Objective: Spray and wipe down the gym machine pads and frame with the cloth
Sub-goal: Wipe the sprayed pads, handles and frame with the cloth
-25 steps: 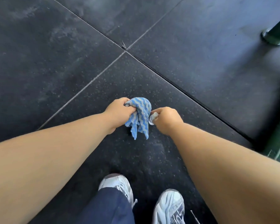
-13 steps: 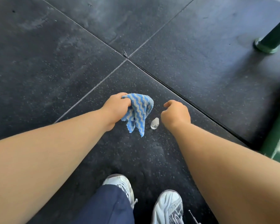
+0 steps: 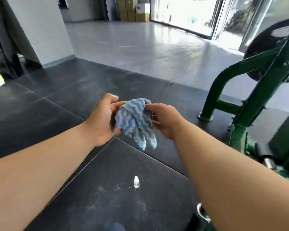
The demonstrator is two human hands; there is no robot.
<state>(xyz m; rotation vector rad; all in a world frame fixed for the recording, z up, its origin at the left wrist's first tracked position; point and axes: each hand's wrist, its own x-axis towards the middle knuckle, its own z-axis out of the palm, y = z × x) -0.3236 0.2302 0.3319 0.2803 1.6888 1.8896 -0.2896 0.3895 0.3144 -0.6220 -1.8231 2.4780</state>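
1. Cloth [image 3: 135,120], blue and white striped, is hanging bunched between both hands in the middle of the view, well above the floor, with two tails dangling free below. It looks as if it is being gathered or refolded into a wiping pad.
2. The left hand [image 3: 103,117] is cupping the cloth's left side, thumb on top and fingers curling in behind the fabric, which is steadying the bundle.
3. A small bottle [image 3: 136,181] is standing upright on the black floor mat [image 3: 93,197], below the hands and apart from them; probably the spray, parked there so that both hands are free for the cloth.
4. The right hand [image 3: 165,120] is pinching the cloth's upper right edge between thumb and fingers, likely pulling it taut.
5. The green machine frame [image 3: 232,90] is rising at the right, a dark weight plate [image 3: 265,47] hanging on it. Its foot is sitting near the mat's edge; open floor is lying in front and to the left for stepping in. No pads are showing clearly.
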